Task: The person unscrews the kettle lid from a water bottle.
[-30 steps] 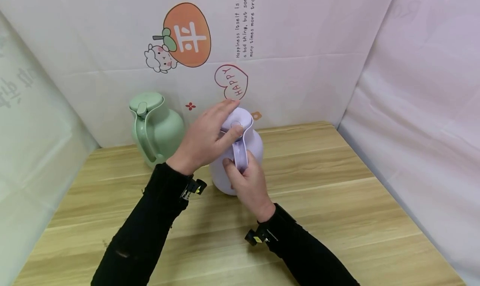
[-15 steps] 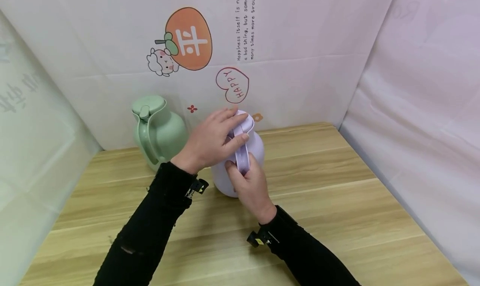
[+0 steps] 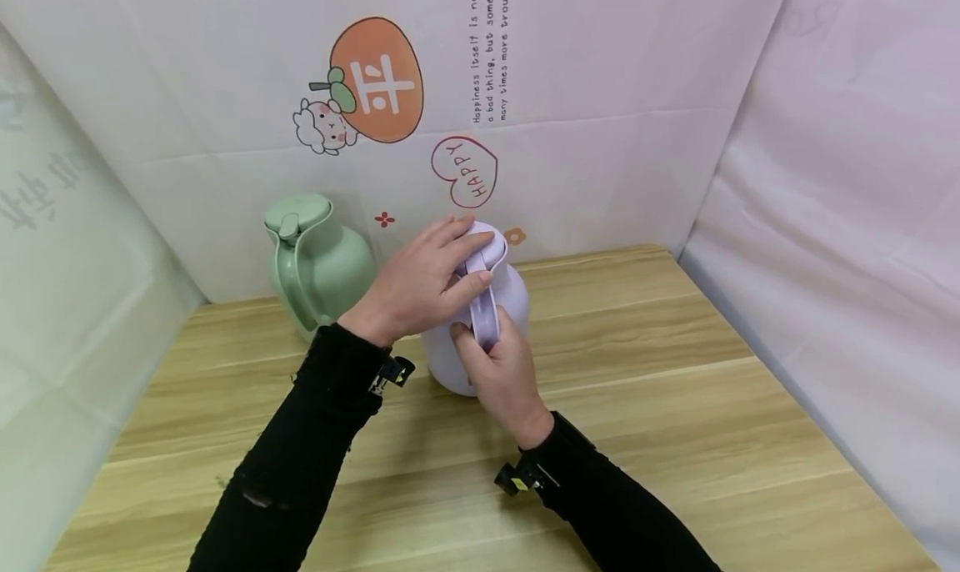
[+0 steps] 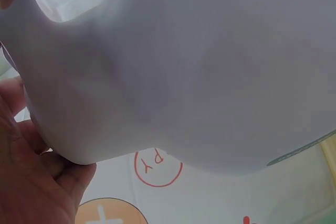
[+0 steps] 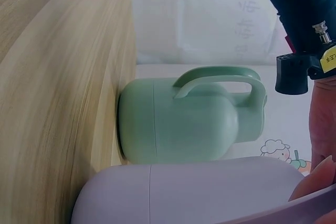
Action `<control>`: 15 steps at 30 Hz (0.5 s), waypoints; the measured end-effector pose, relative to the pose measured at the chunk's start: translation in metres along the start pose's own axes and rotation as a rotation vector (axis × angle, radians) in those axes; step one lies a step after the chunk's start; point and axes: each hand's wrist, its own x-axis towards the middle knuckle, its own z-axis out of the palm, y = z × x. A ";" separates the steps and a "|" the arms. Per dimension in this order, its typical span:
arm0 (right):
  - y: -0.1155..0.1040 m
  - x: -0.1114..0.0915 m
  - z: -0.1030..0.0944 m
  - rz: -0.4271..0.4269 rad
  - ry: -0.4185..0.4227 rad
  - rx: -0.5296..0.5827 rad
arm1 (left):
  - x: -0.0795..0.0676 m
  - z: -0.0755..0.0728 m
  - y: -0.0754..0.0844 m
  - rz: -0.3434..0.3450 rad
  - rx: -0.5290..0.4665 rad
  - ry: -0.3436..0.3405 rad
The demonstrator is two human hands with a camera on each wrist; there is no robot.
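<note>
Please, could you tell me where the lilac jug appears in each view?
Head: the lilac jug is at the centre, partly covered by the left hand and right hand.
Left wrist: it fills most of the picture, cut off at the top.
Right wrist: along the bottom edge, cut off, below the green jug.
Shared landmark: the orange fruit print, partly visible in both wrist views.

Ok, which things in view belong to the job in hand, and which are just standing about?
In the job:
lilac jug
its handle, gripped by the right hand
its lid, under the left hand

Just about:
green jug, untouched
printed backdrop
wooden table, only the support
</note>
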 end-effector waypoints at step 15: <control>0.004 0.002 0.002 -0.005 0.001 -0.009 | 0.000 0.000 -0.004 0.010 0.021 0.011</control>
